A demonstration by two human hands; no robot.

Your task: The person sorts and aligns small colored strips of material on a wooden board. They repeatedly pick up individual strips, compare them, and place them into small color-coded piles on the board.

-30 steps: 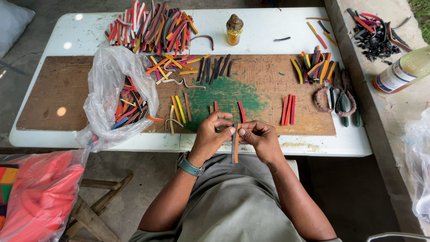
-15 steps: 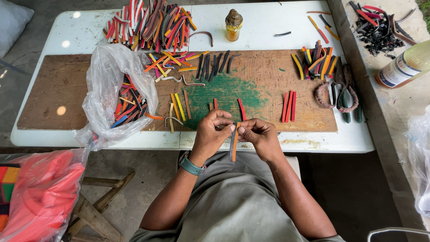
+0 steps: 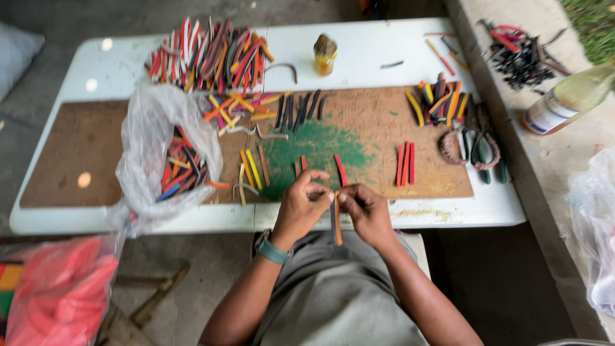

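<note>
Here, the left hand and the right hand both pinch one orange strip – it hangs down by the white table edge

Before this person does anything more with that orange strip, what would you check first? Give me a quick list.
1. Thin orange strip pinched at its top by both hands: ok, left hand and right hand meet there.
2. Strip hanging free below the fingers: ok, nothing touches its lower end.
3. Exact grip of the fingertips: cannot tell, too small.
4. Brown board has bare room in front of the hands: ok, the green stained patch is mostly open.
5. Three red strips lying side by side, apart from the hands: ok.
6. Clear plastic bag of coloured strips staying on the white table: ok, though it overhangs the near edge.
</note>
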